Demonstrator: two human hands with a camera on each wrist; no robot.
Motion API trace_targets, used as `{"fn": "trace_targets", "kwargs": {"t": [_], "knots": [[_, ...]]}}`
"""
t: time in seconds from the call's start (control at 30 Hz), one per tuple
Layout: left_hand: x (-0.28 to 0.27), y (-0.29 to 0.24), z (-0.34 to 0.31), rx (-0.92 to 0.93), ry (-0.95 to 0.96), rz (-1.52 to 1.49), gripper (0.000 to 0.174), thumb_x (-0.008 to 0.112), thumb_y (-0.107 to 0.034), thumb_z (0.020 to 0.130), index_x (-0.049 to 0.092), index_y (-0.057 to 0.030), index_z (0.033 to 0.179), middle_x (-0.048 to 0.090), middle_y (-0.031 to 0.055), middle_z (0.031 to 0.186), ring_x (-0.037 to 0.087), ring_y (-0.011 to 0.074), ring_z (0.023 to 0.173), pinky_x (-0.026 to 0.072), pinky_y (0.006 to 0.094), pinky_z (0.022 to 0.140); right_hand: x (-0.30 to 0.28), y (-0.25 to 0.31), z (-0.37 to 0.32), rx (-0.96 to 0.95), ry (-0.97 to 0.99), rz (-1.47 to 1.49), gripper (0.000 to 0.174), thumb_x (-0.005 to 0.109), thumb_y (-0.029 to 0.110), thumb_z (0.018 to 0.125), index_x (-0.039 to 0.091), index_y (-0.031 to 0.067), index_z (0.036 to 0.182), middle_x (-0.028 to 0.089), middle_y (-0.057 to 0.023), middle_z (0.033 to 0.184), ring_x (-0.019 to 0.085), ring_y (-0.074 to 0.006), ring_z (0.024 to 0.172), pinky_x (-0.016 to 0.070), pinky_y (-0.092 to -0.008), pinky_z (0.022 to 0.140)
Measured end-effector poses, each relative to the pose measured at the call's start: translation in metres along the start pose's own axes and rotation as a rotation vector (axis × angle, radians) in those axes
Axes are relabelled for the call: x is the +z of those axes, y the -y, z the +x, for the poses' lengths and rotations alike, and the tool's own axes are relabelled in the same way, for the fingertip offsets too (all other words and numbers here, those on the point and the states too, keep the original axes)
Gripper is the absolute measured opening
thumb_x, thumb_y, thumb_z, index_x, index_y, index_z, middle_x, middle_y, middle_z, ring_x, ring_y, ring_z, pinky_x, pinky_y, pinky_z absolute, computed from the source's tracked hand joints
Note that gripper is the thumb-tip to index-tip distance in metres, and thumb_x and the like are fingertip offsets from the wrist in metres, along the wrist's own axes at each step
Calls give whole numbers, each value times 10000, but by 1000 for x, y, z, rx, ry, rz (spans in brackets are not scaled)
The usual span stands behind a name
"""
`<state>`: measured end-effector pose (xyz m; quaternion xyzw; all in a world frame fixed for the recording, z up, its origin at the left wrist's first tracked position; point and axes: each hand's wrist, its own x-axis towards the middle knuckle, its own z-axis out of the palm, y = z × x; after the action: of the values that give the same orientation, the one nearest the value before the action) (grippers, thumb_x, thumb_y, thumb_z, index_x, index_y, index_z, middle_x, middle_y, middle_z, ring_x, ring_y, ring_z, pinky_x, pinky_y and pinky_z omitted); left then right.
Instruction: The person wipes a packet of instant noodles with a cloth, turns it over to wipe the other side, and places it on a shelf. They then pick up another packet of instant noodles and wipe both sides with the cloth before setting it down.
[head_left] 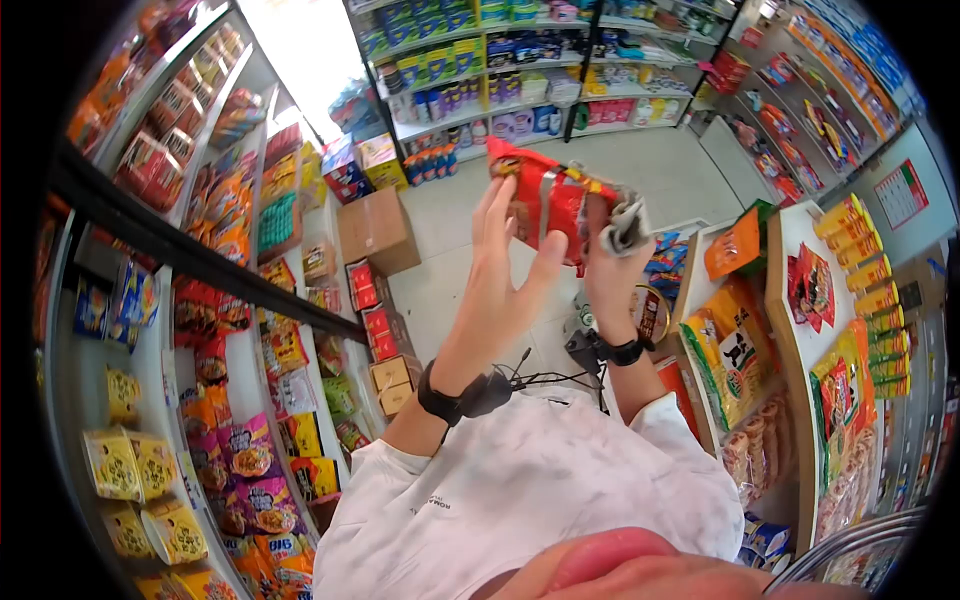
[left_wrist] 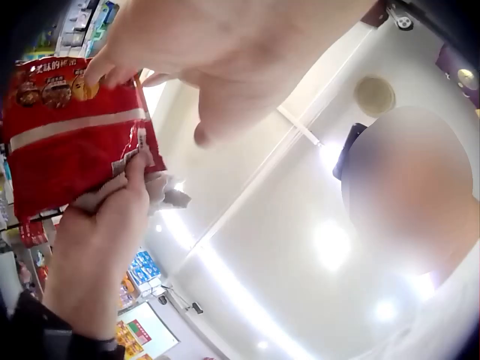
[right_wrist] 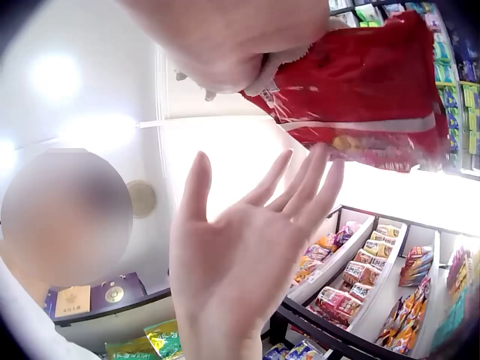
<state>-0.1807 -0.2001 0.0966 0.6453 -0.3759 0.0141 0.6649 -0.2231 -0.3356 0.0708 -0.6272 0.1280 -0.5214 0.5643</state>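
In the head view my right hand (head_left: 612,290) grips a red snack bag (head_left: 545,205) by its right end. A crumpled grey-white cloth (head_left: 627,225) is bunched in the same grip, and a piece of it shows beside the thumb in the left wrist view. The bag (left_wrist: 71,161) has a pale band across it and small round food pictures near its top. My left hand (head_left: 487,285) is at the bag's other side, thumb spread. In the right wrist view the left hand's straight fingertips (right_wrist: 319,154) reach the bag's lower edge.
Shelves of packaged snacks (head_left: 245,450) line the left side, behind a dark post. Cardboard boxes (head_left: 378,232) stand on the floor there. At the right is a tiered white rack with large yellow bags (head_left: 735,340). Shelves of household goods (head_left: 520,85) stand ahead across the floor.
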Motion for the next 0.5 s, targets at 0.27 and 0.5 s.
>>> {"fn": "trace_targets", "kwargs": {"t": [0.27, 0.5], "knots": [[82, 15, 2, -436, 97, -476, 729, 230, -587, 1040, 287, -38, 1517, 373, 98, 1517, 378, 199, 1391, 331, 342, 1138, -53, 5, 8, -342, 507, -201, 607, 623, 31, 787, 514, -15, 1383, 433, -235, 1488, 402, -385, 1395, 331, -473, 1119], [125, 64, 1, -544, 134, -549, 812, 172, -672, 997, 267, -71, 1535, 399, 71, 1509, 404, 178, 1376, 329, 340, 1138, -104, -5, 36, -397, 546, -408, 634, 544, 295, 915, 428, 4, 1466, 327, -204, 1569, 271, -413, 1461, 209, -517, 1170]]}}
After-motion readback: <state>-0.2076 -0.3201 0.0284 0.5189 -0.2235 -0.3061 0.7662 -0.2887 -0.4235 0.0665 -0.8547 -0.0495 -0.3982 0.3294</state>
